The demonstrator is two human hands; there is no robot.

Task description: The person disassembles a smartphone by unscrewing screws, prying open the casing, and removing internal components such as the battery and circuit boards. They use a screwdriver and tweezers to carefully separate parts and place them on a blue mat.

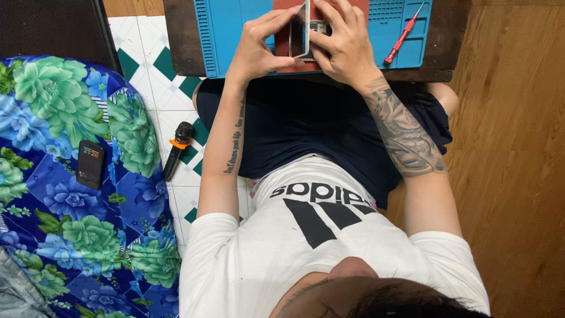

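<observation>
My left hand [258, 42] and my right hand [346, 46] meet over a blue repair mat [232, 35] on a small dark wooden table [450, 50]. Between them is a smartphone [302, 29] standing on edge with its pale screen panel lifted away from the body. Left fingers pinch the screen panel from the left. Right fingers grip the phone body, where dark inner parts show. A reddish pad [282, 41] lies under the phone on the mat. My hands hide most of the phone.
A red screwdriver [402, 35] lies on the mat's right side. A black handheld device with an orange ring [178, 148] lies on the green-and-white tiled floor [158, 88]. A black phone [90, 164] rests on floral bedding [65, 224] at left. Wooden flooring [512, 165] runs along the right.
</observation>
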